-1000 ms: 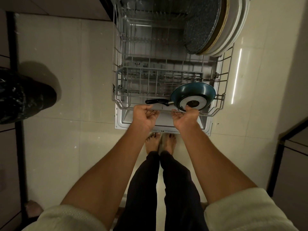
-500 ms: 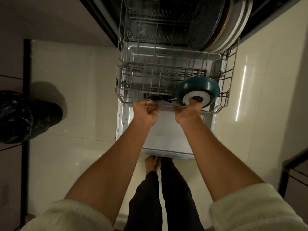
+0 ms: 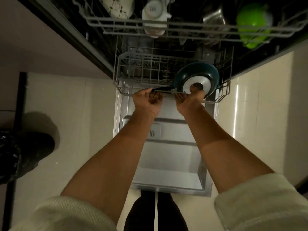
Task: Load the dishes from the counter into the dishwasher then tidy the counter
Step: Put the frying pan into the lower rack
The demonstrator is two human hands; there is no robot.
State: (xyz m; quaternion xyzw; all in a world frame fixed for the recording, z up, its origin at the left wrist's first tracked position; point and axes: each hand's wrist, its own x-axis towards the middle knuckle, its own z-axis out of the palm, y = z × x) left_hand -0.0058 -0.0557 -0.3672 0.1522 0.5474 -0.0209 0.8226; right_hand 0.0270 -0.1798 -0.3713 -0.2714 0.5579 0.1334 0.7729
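The grey wire lower rack (image 3: pixel 123 77) is partly slid into the dishwasher, over the open door (image 3: pixel 166 157). A teal frying pan (image 3: pixel 198 70) stands on edge at the rack's front right, its silver base facing me and its black handle pointing left along the front rail. My left hand (image 3: pixel 146 101) grips the front rail near the pan handle. My right hand (image 3: pixel 190 101) grips the same rail, with the thumb up against the pan's base. The rack's rear contents are hidden in the dark.
The upper rack (image 3: pixel 183 29) sticks out above, holding a white mug (image 3: pixel 155 15), a patterned cup (image 3: pixel 116 5), a steel cup (image 3: pixel 215 15) and a green cup (image 3: pixel 251 25). A black bin bag (image 3: pixel 21 155) sits on the tiled floor at left.
The lower rack, with the pan and both hands on its rail, has slid away from me into the dishwasher. More of the door's inner face shows, and the upper rack has come into view.
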